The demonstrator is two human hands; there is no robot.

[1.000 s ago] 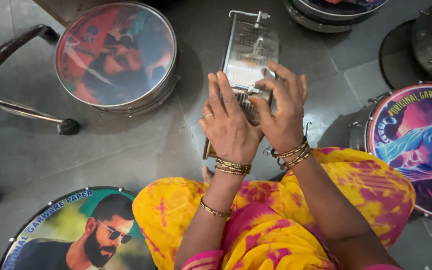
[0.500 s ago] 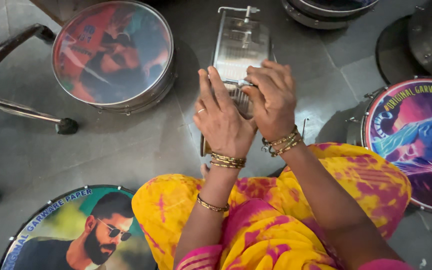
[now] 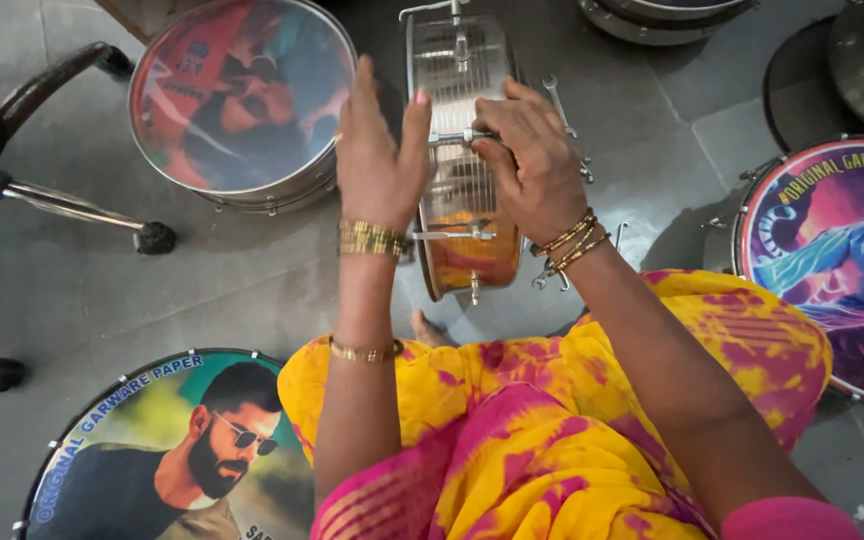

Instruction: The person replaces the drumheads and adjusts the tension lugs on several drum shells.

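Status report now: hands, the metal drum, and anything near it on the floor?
Left hand flat against metal drum standing on edge. Right hand gripping a tension rod on its side. Spanner on floor beside drum; printed drums around.

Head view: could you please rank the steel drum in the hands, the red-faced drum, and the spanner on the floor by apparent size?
1. Red-faced drum
2. Steel drum, edge-on, so unsure
3. Spanner

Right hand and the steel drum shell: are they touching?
Touching. The head view shows the right hand with its fingers curled onto a tension rod across the steel drum shell.
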